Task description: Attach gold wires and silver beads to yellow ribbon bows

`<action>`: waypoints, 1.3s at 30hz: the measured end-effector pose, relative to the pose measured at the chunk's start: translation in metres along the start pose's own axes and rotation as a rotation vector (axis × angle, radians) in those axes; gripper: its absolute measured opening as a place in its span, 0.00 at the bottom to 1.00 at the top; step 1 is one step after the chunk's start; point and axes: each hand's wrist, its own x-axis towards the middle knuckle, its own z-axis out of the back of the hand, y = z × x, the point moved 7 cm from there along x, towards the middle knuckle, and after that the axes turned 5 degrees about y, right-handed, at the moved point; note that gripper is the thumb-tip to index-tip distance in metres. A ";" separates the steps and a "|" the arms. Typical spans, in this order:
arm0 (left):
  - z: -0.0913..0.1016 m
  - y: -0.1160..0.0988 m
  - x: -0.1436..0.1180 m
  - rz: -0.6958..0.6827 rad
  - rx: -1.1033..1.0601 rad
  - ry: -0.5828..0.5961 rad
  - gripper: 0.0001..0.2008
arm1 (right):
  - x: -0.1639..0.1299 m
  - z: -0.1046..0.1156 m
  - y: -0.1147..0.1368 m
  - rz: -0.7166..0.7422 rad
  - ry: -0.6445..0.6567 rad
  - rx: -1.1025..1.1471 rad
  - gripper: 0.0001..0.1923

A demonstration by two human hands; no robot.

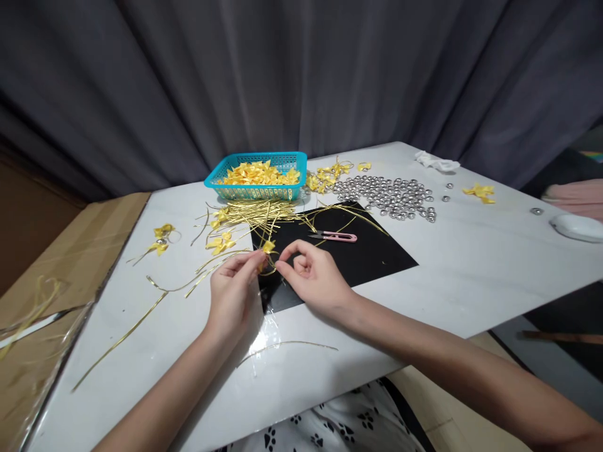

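Both hands meet over the near edge of a black mat [358,251] on a white tabletop [471,270]. The left hand [232,295] has its thumb and fingertips pinched together on a thin gold wire tie [269,271], just below a small yellow ribbon bow [268,247] that sits at the top of the wire. The right hand [311,278] faces it, thumb and forefinger closed on the same wire from the other side, the remaining fingers curled in toward the palm. Whether the bow is already fixed to the wire is too small to tell.

On the mat, just beyond the right hand, lie pink thread snips [335,236]. Behind the hands a loose pile of gold wire ties [254,213] spreads across the tabletop, with a few yellow bows scattered among them. A turquoise basket [257,191] at the far edge holds more yellow bows. To its right is a heap of small silver bells [391,198], well apart from the hands. A single long gold wire [287,345] lies near the person's forearms
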 end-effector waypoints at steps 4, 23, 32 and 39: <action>0.009 -0.008 0.008 -0.037 -0.001 -0.042 0.03 | 0.001 0.014 0.002 -0.037 0.024 0.023 0.08; 0.008 -0.009 0.008 -0.086 0.152 -0.029 0.04 | 0.000 0.043 0.022 0.172 -0.292 -0.303 0.02; 0.001 -0.011 0.007 -0.113 0.250 0.054 0.08 | 0.007 0.014 0.012 -0.072 0.260 0.504 0.07; -0.011 -0.016 0.002 -0.120 0.223 0.132 0.16 | 0.014 0.020 0.040 0.110 0.299 0.046 0.06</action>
